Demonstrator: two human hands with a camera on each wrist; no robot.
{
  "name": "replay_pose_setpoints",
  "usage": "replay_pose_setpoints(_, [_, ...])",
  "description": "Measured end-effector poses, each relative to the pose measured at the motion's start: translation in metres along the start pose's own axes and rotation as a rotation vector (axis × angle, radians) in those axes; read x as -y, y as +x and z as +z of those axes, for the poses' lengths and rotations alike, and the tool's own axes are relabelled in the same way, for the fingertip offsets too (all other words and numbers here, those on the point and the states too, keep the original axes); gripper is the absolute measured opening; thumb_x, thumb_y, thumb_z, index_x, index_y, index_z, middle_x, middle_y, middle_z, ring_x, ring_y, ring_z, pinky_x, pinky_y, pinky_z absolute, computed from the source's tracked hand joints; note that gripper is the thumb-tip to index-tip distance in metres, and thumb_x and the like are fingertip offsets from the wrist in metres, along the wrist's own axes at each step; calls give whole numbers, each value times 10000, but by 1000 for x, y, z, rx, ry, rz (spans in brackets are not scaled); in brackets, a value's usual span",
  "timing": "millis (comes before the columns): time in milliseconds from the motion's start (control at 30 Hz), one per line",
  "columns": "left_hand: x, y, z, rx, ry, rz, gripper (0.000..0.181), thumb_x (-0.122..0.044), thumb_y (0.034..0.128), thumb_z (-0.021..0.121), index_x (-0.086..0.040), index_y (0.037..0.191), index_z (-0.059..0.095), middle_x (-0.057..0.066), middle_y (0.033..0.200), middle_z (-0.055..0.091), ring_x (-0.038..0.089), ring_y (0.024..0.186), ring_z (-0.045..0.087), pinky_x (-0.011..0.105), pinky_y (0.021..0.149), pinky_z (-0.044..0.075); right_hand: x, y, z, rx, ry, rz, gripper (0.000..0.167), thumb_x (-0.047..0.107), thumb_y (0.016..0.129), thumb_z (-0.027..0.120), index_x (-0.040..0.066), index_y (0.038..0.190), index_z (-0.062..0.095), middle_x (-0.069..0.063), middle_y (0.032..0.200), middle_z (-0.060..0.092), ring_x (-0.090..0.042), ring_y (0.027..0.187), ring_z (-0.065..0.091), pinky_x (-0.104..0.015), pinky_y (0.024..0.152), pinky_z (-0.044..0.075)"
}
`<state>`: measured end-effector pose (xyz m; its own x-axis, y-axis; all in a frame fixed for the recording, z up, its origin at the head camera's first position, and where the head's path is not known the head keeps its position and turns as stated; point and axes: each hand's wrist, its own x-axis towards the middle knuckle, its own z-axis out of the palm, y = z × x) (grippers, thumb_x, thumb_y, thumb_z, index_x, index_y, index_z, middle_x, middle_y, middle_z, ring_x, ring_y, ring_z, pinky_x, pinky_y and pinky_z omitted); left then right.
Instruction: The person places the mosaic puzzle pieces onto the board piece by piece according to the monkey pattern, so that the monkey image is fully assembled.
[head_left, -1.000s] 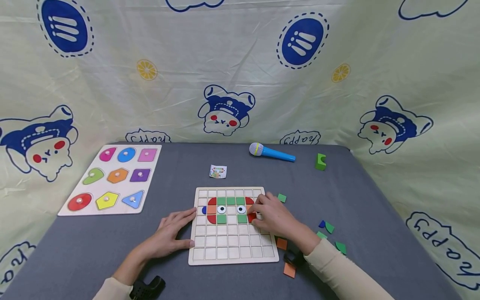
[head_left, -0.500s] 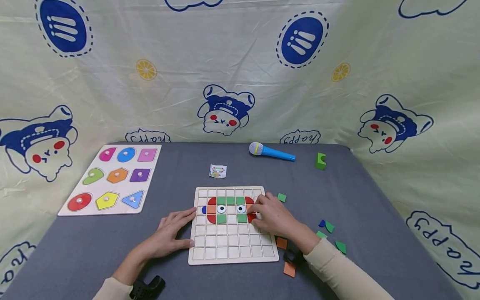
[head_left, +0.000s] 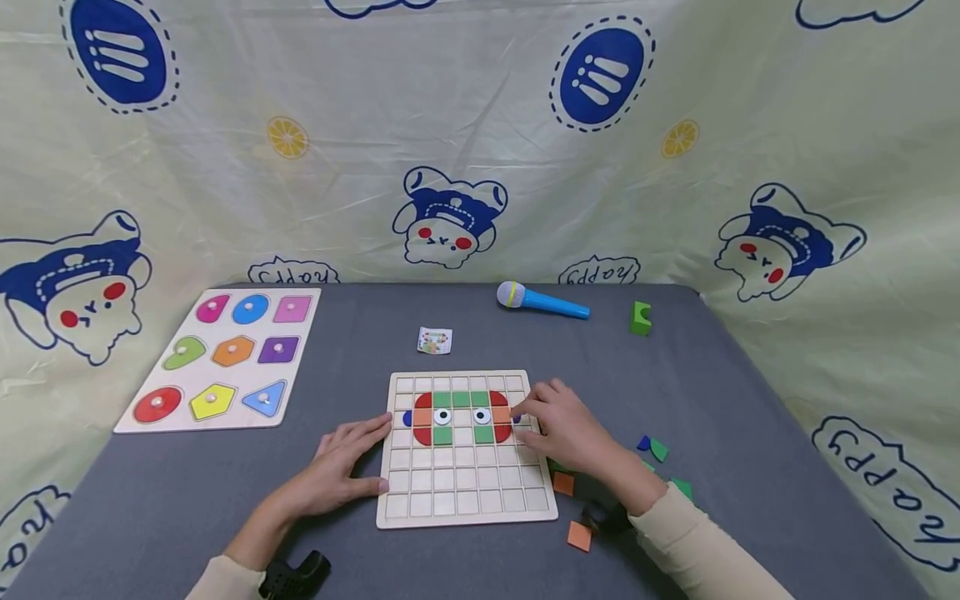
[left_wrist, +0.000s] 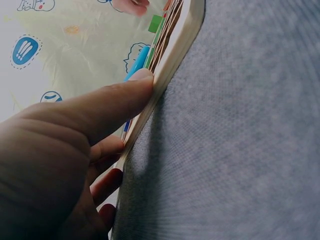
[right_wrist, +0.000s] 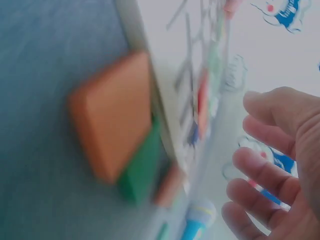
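A pale grid board (head_left: 442,506) lies flat on the cloth, seen in the head view. Coloured tiles on it form a pattern with two white eye tiles, one being the right eye tile (head_left: 482,416). Against the board's left edge rest the thumb and fingertips of my left hand (head_left: 347,462); the left wrist view shows the thumb (left_wrist: 120,102) stretched along that edge. My right hand (head_left: 566,429) hovers by the board's right side, fingers loosely bent and holding nothing in the right wrist view. Partly behind its fingers, a blue tile (head_left: 517,419) sits beside the pattern's orange tile.
Right of the board lie orange tiles (head_left: 579,536), green tiles (head_left: 659,450) and a small blue tile (head_left: 644,443). Farther back are a toy microphone (head_left: 555,303), a green block (head_left: 641,318) and a small picture card (head_left: 435,341). A shape puzzle board (head_left: 225,383) lies at the left.
My right hand has let go of the blue tile at the pattern's right end and drawn back slightly to the right. The left hand has stayed put.
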<state>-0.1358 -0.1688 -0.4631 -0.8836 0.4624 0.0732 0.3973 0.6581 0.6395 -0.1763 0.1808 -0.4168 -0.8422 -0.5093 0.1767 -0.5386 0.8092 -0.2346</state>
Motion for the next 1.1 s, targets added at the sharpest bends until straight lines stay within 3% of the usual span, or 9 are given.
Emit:
replay_pose_setpoints(167, [-1, 0, 0, 8, -10, -13, 778, -400, 813, 706, -88, 1448, 383, 51, 1527, 344, 287, 1304, 336, 488, 939, 223, -21, -24, -20, -84, -4, -4, 242, 240, 788, 759, 185, 1021, 723, -7, 937, 585, -123, 889, 420, -313, 726, 393])
replay_pose_setpoints(333, [-2, -1, -1, 8, -12, -24, 778, -401, 811, 708, -93, 1448, 384, 51, 1526, 346, 284, 1304, 334, 486, 940, 220, -50, -49, -34, -94, -30, 54, 256, 216, 781, 764, 172, 1029, 719, -17, 947, 585, -125, 865, 410, -326, 718, 381])
replay_pose_setpoints(800, [-1, -2, -2, 3, 1, -9, 773, -406, 813, 704, -94, 1447, 389, 55, 1522, 352, 275, 1299, 336, 467, 931, 222, -128, -101, -47, 46, -34, 143, 300, 145, 777, 734, 172, 1074, 697, 23, 996, 604, -156, 923, 437, -351, 740, 414])
replay_pose_setpoints(933, [-2, -1, -1, -2, -1, -8, 774, -409, 812, 704, -96, 1446, 391, 52, 1521, 355, 271, 1299, 335, 465, 930, 222, -140, -107, -49, 106, -19, 184, 309, 165, 782, 723, 180, 1089, 692, 21, 1022, 603, -187, 966, 456, -397, 776, 418])
replay_pose_setpoints(1100, [-1, 0, -1, -2, 3, -2, 774, -417, 814, 700, -104, 1449, 386, 51, 1523, 352, 268, 1305, 332, 463, 931, 221, -145, -109, -48, 129, -24, 186, 318, 182, 784, 720, 202, 1100, 691, 41, 1006, 587, -151, 920, 444, -344, 737, 406])
